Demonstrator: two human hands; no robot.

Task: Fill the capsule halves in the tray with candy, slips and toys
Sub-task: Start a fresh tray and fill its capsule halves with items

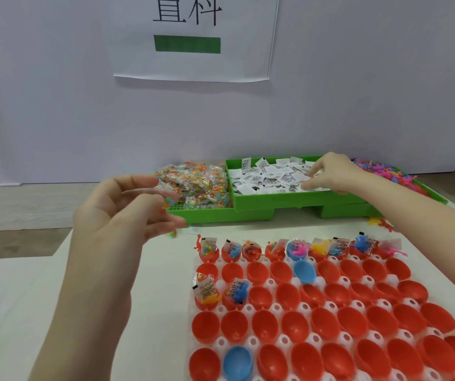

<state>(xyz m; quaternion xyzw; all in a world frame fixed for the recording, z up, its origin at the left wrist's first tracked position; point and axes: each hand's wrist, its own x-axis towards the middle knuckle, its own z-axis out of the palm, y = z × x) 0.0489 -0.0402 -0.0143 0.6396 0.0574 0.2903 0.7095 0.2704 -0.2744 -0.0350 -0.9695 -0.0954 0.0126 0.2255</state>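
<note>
The left hand (127,207) pinched a candy packet (167,192) while the right hand (328,171) picked among slips (270,177) in the green bin (254,203), the tray (314,340) mostly holding empty capsule halves (295,327).

I count three green plastic bins (251,207) along the wall: one heaped with clear packets of coloured candy (193,185), one with white printed paper slips (270,177), one with small rubbery toy figures (380,171), each heap too many to number. One white plastic tray (271,283) lies before me, showing six rows of egg-shaped plastic capsule halves. Three halves are blue (304,271); the rest are red (234,325). Nine in the far row are filled, plus two further down. One white paper sign (193,37) hangs behind.
</note>
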